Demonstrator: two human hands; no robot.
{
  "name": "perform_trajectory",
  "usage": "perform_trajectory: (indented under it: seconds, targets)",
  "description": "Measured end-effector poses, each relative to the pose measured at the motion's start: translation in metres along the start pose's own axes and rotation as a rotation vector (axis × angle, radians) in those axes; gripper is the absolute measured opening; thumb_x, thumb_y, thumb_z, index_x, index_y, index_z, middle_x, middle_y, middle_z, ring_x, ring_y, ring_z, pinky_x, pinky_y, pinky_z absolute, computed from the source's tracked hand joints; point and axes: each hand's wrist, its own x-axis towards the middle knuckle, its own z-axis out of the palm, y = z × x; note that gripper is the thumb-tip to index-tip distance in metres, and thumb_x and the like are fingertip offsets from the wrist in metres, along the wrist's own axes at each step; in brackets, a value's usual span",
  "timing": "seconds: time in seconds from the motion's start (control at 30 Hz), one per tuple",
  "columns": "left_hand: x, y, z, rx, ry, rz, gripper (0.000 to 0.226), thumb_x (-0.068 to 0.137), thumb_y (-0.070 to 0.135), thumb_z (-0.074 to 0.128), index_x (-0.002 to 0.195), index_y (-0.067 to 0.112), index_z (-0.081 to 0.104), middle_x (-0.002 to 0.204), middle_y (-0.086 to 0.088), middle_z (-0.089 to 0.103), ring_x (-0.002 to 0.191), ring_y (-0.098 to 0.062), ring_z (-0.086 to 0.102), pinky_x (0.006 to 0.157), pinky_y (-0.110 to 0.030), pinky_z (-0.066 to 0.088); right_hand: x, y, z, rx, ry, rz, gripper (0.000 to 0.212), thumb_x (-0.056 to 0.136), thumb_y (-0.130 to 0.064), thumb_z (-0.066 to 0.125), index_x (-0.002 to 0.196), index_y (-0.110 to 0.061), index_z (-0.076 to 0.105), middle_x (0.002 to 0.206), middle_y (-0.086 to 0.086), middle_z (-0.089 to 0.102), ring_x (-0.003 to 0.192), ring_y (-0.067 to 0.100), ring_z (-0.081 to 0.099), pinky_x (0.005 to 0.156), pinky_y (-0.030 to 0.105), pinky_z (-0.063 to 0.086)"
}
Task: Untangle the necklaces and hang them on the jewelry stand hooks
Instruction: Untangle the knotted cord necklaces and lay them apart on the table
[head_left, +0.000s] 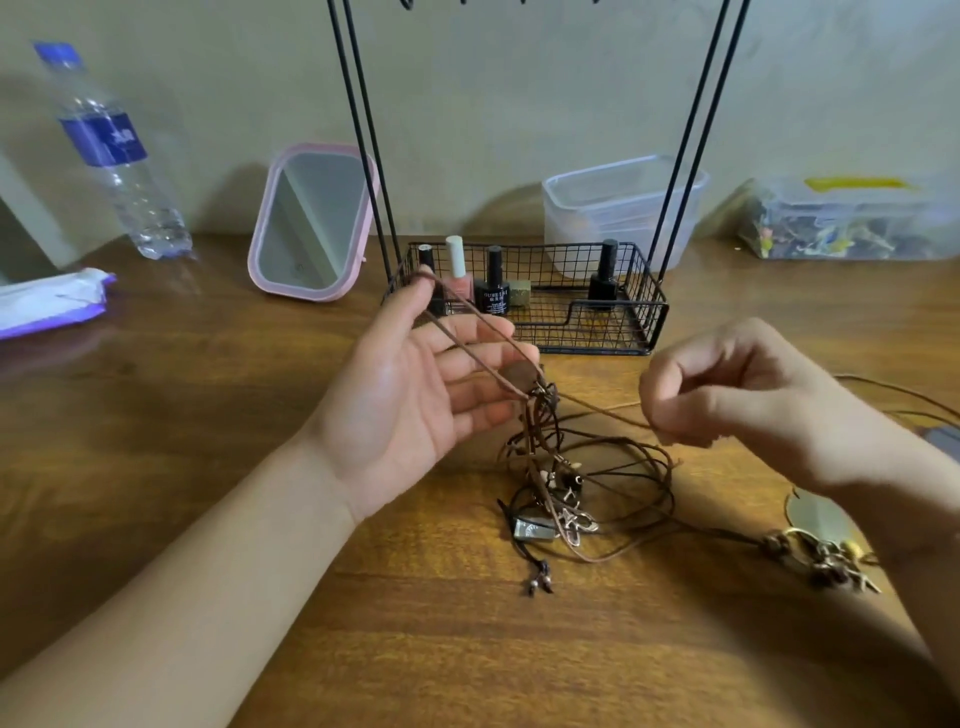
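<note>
The table (156, 415) carries everything, and the stand (524, 156) sits at its far middle, straight ahead of the person, probably so a freed necklace can go up without a reach. Its wire basket (644, 317) holds nail polish bottles (493, 283). Behind it to the right is a clear tub (618, 208); far right, a bag (852, 218) of small bits; far left, a bottle (114, 150), a pink mirror (311, 223) and a wipes pack (47, 301).

The left hand (415, 384) is turned palm up with fingers spread wide, a brown cord (467, 332) looped over the fingertips and running across the palm. Held like this, the loop stays open and lifted off the knot, which seems the point. The right hand (743, 384) has its fingers curled in, thumb and forefinger pinching a strand that runs taut from the knot, likely drawing it out sideways.

The tangle (571, 483) lies on the table between and just near of the hands, with beads and metal charms caught in it. A round pendant (815, 514) lies to the near right, partly under the right wrist.

The stand's hooks are cut off at the top edge, so whether anything hangs there cannot be told. How many necklaces make up the tangle is unclear, as is which strand belongs to which. The bag's contents are blurred.
</note>
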Motion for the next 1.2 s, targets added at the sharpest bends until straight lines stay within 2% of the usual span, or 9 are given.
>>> perform_trajectory:
  seconds: [0.1, 0.17, 0.27, 0.47, 0.67, 0.8, 0.9, 1.0, 1.2]
  targets:
    - [-0.002, 0.003, 0.001, 0.035, 0.036, 0.029, 0.027, 0.084, 0.029, 0.057, 0.099, 0.008, 0.066, 0.1, -0.017, 0.071, 0.087, -0.026, 0.07, 0.079, -0.037, 0.058, 0.001, 0.002, 0.001, -0.175, -0.025, 0.071, 0.019, 0.077, -0.007, 0.063, 0.059, -0.014, 0.066, 0.053, 0.0, 0.057, 0.05, 0.004, 0.046, 0.049, 0.017, 0.037]
    - [-0.002, 0.002, 0.001, 0.045, 0.037, 0.029, 0.015, 0.08, 0.017, 0.061, 0.09, 0.012, 0.07, 0.097, -0.015, 0.072, 0.086, -0.023, 0.07, 0.078, -0.034, 0.059, 0.002, 0.008, 0.002, -0.42, 0.035, 0.111, 0.017, 0.08, -0.02, 0.064, 0.064, -0.014, 0.067, 0.057, 0.006, 0.062, 0.052, 0.016, 0.052, 0.05, 0.027, 0.043]
    - [-0.002, 0.001, 0.001, 0.028, 0.049, 0.013, 0.02, 0.078, 0.013, 0.064, 0.098, 0.01, 0.066, 0.098, -0.013, 0.072, 0.085, -0.021, 0.07, 0.075, -0.033, 0.061, 0.002, 0.015, 0.004, -0.726, 0.111, 0.131, 0.02, 0.084, -0.033, 0.065, 0.068, -0.021, 0.068, 0.059, 0.003, 0.064, 0.054, 0.016, 0.056, 0.056, 0.036, 0.047]
    - [0.0, 0.002, -0.002, -0.012, 0.174, 0.044, 0.027, 0.072, -0.001, 0.068, 0.095, 0.013, 0.064, 0.09, -0.004, 0.067, 0.079, -0.016, 0.066, 0.068, -0.026, 0.058, 0.002, 0.014, 0.007, -0.854, 0.253, 0.178, 0.017, 0.083, -0.037, 0.062, 0.07, -0.028, 0.068, 0.055, -0.008, 0.062, 0.058, 0.008, 0.057, 0.049, 0.023, 0.044]
    - [-0.001, -0.005, 0.002, 0.625, 0.441, 0.342, 0.036, 0.08, -0.009, 0.069, 0.094, 0.025, 0.067, 0.111, 0.007, 0.065, 0.096, -0.009, 0.067, 0.078, -0.022, 0.056, 0.005, 0.02, 0.016, -0.926, 0.301, 0.08, 0.011, 0.08, -0.016, 0.071, 0.084, -0.026, 0.069, 0.071, -0.016, 0.057, 0.065, -0.006, 0.052, 0.058, 0.022, 0.043]
    - [-0.01, -0.011, 0.012, 1.195, 0.12, 0.537, 0.021, 0.084, 0.013, 0.071, 0.099, 0.028, 0.067, 0.101, 0.015, 0.066, 0.096, -0.003, 0.061, 0.084, -0.017, 0.05, 0.005, 0.015, 0.018, -0.872, 0.213, 0.05, 0.024, 0.078, -0.01, 0.067, 0.09, -0.03, 0.071, 0.091, -0.013, 0.056, 0.083, 0.003, 0.054, 0.071, 0.022, 0.042]
    - [-0.012, -0.02, 0.011, 1.504, -0.093, 0.465, 0.03, 0.087, 0.015, 0.066, 0.114, 0.027, 0.065, 0.11, 0.017, 0.063, 0.108, 0.0, 0.054, 0.097, -0.02, 0.044, 0.004, 0.01, 0.019, -0.881, -0.005, 0.032, 0.035, 0.069, -0.014, 0.06, 0.094, -0.036, 0.071, 0.103, -0.014, 0.058, 0.1, 0.015, 0.052, 0.086, 0.031, 0.047]
    - [-0.01, -0.021, 0.006, 1.564, -0.153, 0.335, 0.036, 0.088, 0.011, 0.06, 0.119, 0.029, 0.062, 0.113, 0.014, 0.061, 0.111, -0.005, 0.051, 0.099, -0.03, 0.045, 0.003, 0.015, 0.018, -0.972, -0.128, 0.078, 0.019, 0.077, -0.031, 0.068, 0.094, -0.039, 0.07, 0.101, -0.019, 0.055, 0.1, 0.011, 0.048, 0.082, 0.035, 0.051]
    - [-0.008, -0.019, 0.005, 1.496, -0.098, 0.301, 0.02, 0.092, 0.017, 0.062, 0.105, 0.031, 0.067, 0.094, 0.017, 0.065, 0.088, 0.002, 0.06, 0.074, -0.016, 0.049, 0.006, 0.014, 0.019, -0.712, 0.264, 0.066, 0.001, 0.086, -0.032, 0.065, 0.086, -0.032, 0.064, 0.069, -0.013, 0.064, 0.064, 0.004, 0.059, 0.056, 0.018, 0.045]
